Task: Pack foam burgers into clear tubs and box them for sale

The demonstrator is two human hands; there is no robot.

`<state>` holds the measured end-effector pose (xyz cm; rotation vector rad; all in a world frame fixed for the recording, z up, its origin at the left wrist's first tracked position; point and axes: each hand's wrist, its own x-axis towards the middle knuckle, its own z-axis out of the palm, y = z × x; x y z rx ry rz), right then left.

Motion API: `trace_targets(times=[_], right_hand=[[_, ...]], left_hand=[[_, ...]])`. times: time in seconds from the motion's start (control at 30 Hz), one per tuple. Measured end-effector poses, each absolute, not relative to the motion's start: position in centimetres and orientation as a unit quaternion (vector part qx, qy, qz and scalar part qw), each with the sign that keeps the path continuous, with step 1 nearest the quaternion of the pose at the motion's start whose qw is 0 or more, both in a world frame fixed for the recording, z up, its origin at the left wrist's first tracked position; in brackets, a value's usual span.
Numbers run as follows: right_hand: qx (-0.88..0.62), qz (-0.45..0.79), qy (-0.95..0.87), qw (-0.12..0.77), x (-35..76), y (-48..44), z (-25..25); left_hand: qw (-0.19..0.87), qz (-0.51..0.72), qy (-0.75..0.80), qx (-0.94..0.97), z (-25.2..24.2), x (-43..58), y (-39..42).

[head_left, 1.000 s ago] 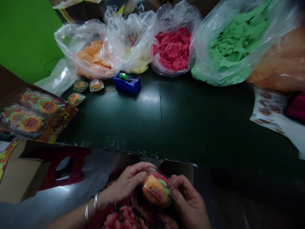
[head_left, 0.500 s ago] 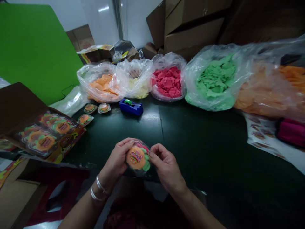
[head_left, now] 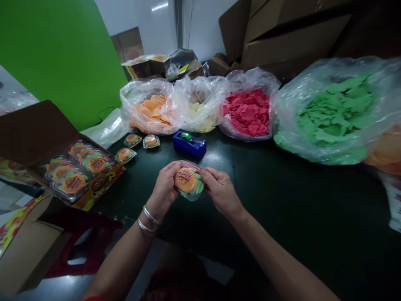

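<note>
Between my two hands is a clear plastic pack (head_left: pixel 189 180) with orange, green and red burger-like pieces and a printed label on its front. My left hand (head_left: pixel 167 182) grips its left side, thumb on top. On the right side, the thumb and fingers of my right hand (head_left: pixel 219 188) pinch the pack's edge. The pack is tilted towards me above the dark table (head_left: pixel 282 209). Just beyond it stands a blue tape dispenser (head_left: pixel 190 144) with a green roll. Several similar small burger packs (head_left: pixel 151 141) lie left of the dispenser.
An open carton (head_left: pixel 103 182) of burger packs stands at the left. Along the back are clear bags of orange pieces (head_left: pixel 155 109), pale yellow pieces (head_left: pixel 196 110), red pieces (head_left: pixel 247 112) and green pieces (head_left: pixel 338 110). Cardboard boxes (head_left: pixel 294 46) are stacked behind; a green panel (head_left: pixel 56 54) rises at left.
Both hands have moved forward and up over the table with the pack still between them. The camera view has turned right to left, so the background appears shifted rightward.
</note>
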<state>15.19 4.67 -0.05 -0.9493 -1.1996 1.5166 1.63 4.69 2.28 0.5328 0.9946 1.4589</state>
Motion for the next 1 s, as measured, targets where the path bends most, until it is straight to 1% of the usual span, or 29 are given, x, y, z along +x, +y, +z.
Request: trace_targets(times=[0.2, 0.4, 0.47, 0.57, 0.67, 0.83, 0.87, 0.93, 1.0], right_hand=[[-0.384, 0.636, -0.494, 0.451, 13.8, 5.8, -1.3], [-0.410, 0.603, -0.539, 0.421, 13.1, 3.4, -1.2], [-0.429, 0.581, -0.550, 0.420, 12.8, 2.5, -1.1], [-0.457, 0.506, -0.603, 0.415, 12.6, 1.7, -0.8], [-0.448, 0.469, -0.643, 0.408, 12.5, 1.2, -0.2], [-0.419, 0.529, -0.607, 0.418, 12.3, 0.4, -0.3], [-0.404, 0.554, -0.607, 0.402, 12.5, 0.4, -0.5], [-0.362, 0.604, -0.627, 0.334, 13.4, 0.6, -0.6], [-0.343, 0.619, -0.648, 0.283, 14.7, 1.1, -0.3]], left_hand=[[0.595, 0.640, 0.439, 0.210, 0.2, 0.2, 5.3], [0.582, 0.666, 0.423, 0.196, 0.2, -0.4, 5.5], [0.578, 0.674, 0.420, 0.187, 0.2, -0.4, 5.4], [0.577, 0.682, 0.414, 0.173, 0.0, -0.5, 5.0], [0.580, 0.684, 0.408, 0.172, 0.1, -0.5, 4.5], [0.572, 0.687, 0.408, 0.185, 0.7, -0.7, 3.2], [0.573, 0.682, 0.413, 0.191, 0.8, -0.9, 2.8], [0.574, 0.668, 0.428, 0.205, 1.0, -1.2, 1.9], [0.576, 0.652, 0.441, 0.222, 1.1, -1.4, 1.0]])
